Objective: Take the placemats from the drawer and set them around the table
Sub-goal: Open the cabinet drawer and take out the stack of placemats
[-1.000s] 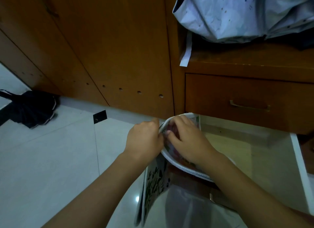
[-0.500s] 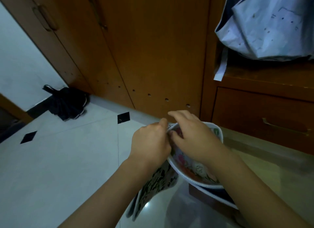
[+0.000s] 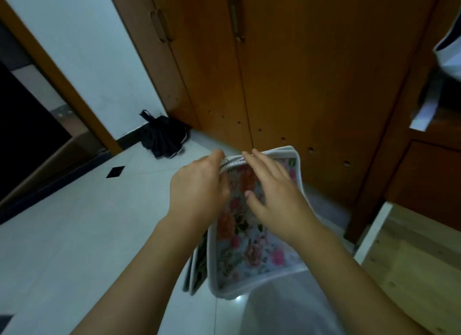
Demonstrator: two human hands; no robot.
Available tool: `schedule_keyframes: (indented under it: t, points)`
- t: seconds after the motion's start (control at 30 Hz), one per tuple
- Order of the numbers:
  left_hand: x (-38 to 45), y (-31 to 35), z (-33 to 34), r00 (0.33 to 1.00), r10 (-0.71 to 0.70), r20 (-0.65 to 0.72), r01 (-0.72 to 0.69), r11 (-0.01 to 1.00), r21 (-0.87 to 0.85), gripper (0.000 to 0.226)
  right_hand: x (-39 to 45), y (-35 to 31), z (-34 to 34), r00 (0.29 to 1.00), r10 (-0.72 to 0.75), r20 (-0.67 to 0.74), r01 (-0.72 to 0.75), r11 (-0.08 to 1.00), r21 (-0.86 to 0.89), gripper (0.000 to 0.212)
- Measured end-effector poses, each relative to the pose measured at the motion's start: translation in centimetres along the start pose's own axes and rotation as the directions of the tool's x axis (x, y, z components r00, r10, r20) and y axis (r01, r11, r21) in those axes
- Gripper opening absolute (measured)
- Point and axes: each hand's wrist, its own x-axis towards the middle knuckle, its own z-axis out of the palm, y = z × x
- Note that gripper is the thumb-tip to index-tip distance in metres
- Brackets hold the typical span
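From the head view, a stack of placemats (image 3: 249, 237) is held up in the air in front of the person, above the pale tiled floor (image 3: 74, 234) and to the left of the open drawer (image 3: 404, 254), whose white front edge and light wooden bottom show at the right edge of the picture. The top placemat faces the camera: a pale ground printed with pink, orange and red flowers and green leaves, framed by a white stitched border with rounded corners. Behind it, at the stack's left edge, hang more mats, one with a dark leaf pattern on white. The left hand (image 3: 199, 187) grips the upper left corner of the stack, fingers curled round the border. The right hand (image 3: 277, 200) lies over the flowered face with fingers spread and fairly straight, fingertips (image 3: 249, 157) reaching the top border, thumb pressed on the print. No writing or label can be read on the mats. Behind the stack stands a tall brown wooden cupboard (image 3: 299, 85) with long metal handles and a row of small holes low on its doors. A folded black umbrella (image 3: 162, 137) lies on the floor at the foot of the white wall (image 3: 94, 60), by the cupboard's left corner.
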Motion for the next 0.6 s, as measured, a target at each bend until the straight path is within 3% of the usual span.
schedule_keyframes:
  t: [0.3, 0.6]
  points:
    - [-2.6, -2.0, 0.7, 0.998, 0.047, 0.053, -0.051, 0.996, 0.077, 0.019, 0.0, -1.1, 4.3, 0.996, -0.012, 0.088, 0.007, 0.999, 0.053, 0.079]
    - [-1.3, 2.6, 4.2, 0.989, 0.12, 0.085, -0.119, 0.993, -0.015, 0.008, -1.0, 2.2, 2.8, 0.989, 0.118, 0.088, -0.128, 0.985, 0.119, 0.086]
